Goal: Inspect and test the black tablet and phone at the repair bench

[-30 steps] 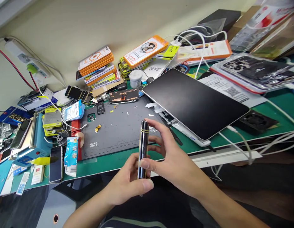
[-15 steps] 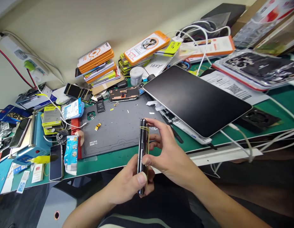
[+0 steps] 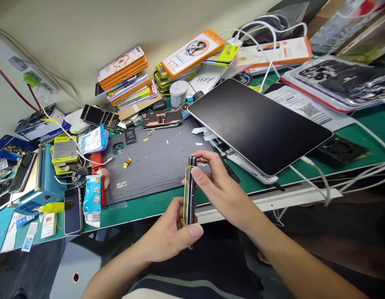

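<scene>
Held edge-on above the bench's front edge is a dark phone (image 3: 190, 195), folded or stacked in two layers, with thin yellow rubber bands (image 3: 190, 167) around it. My left hand (image 3: 175, 232) grips its lower end, thumb across the near edge and fingers behind. Around the upper end, my right hand (image 3: 215, 180) has its thumb on the near edge and fingers over the top and far side. Beyond both hands lies a grey work mat (image 3: 148, 166), carrying an orange flex cable (image 3: 127, 162), a black battery (image 3: 130, 136) and an opened phone part (image 3: 163, 118).
A closed laptop (image 3: 261, 124) rests tilted at the right, white cables beside it. Stacked orange boxes (image 3: 122, 68) and a white tub (image 3: 178, 93) stand along the wall. On the left are a blue machine (image 3: 45, 187), a blue packet (image 3: 93, 199) and another phone (image 3: 73, 209).
The phone has turned about its long axis and now shows its other edge. My right thumb has moved up near its top; my left thumb has shifted across its lower end.
</scene>
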The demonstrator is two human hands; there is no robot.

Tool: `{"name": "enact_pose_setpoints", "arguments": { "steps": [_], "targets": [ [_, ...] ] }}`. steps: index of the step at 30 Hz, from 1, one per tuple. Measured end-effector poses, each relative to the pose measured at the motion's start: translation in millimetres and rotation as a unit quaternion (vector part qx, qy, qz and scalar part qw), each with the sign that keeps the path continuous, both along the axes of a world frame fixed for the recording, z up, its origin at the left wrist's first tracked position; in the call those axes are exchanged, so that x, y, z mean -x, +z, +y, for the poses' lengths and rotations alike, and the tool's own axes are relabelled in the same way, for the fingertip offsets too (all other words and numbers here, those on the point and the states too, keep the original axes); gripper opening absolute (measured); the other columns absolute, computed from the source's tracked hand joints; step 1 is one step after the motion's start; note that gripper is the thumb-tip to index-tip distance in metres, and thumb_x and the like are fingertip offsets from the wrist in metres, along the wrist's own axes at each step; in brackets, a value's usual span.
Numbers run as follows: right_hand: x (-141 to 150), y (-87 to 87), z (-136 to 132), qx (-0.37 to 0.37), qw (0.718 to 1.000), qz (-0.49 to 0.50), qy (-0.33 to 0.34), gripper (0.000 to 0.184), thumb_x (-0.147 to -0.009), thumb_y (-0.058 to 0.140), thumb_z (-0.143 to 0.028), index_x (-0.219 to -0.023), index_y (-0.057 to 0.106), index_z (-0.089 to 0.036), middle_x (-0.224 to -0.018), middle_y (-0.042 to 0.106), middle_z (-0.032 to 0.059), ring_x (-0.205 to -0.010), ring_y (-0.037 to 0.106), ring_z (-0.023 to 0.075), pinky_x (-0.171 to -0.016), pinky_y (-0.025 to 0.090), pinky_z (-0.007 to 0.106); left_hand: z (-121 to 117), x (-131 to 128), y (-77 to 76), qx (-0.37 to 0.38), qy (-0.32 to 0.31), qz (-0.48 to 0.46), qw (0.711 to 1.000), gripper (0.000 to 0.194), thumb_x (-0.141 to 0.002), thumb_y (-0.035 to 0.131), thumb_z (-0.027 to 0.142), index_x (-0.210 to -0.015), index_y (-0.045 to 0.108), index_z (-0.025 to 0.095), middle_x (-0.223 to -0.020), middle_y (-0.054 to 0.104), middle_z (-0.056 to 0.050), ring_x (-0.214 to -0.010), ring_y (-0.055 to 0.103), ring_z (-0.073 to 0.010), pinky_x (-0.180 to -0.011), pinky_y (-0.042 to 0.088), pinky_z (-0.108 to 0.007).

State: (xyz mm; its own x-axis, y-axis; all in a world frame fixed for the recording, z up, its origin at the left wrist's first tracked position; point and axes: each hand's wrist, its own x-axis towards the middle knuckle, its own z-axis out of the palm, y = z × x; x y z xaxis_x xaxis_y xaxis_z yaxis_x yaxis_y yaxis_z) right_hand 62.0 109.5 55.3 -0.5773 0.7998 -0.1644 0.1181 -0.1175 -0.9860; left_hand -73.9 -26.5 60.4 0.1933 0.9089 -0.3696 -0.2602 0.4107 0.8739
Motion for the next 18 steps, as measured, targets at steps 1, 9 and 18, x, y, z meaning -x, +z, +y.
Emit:
{"name": "enact_pose_setpoints", "arguments": {
  "steps": [1, 9, 18],
  "targets": [
    [0, 0.0, -1, 0.01, 1.0, 0.013, 0.011, 0.06, -0.09, 0.064, -0.073, -0.133, 0.046, -0.035, -0.142, 0.045, 0.0084, -0.098, 0.068, 0.0231, -0.095, 0.059, 0.046, 0, 1, -0.2, -0.001, -0.001, 0.001, 1.0, 0.068, -0.089, 0.067, 0.071, -0.125, 0.042, 0.019, -0.095, 0.046, 0.0, -0.07, 0.046, -0.0095, -0.063, 0.037, -0.027],
    [-3, 17.8, 2, 0.037, 0.995, 0.046, 0.084, 0.088, -0.075, 0.092, -0.048, -0.146, 0.04, -0.039, -0.145, 0.045, 0.0074, -0.119, 0.062, 0.0244, -0.11, 0.052, 0.05, -3, 15, -0.3, -0.008, -0.012, 0.052, 0.999, 0.06, -0.096, 0.058, 0.069, -0.129, 0.048, 0.021, -0.099, 0.046, -0.002, -0.077, 0.043, -0.0132, -0.068, 0.037, -0.028],
    [-6, 17.5, 6, 0.108, 0.982, 0.136, 0.07, 0.073, -0.086, 0.085, -0.045, -0.144, 0.041, -0.038, -0.151, 0.041, 0.0072, -0.117, 0.067, 0.022, -0.111, 0.052, 0.049, 2, 19, -14.9, -0.015, -0.001, 0.095, 0.995, 0.084, -0.09, 0.066, 0.068, -0.156, 0.034, 0.026, -0.085, 0.048, 0.001, -0.07, 0.044, -0.0157, -0.07, 0.045, -0.032]
  ]
}}
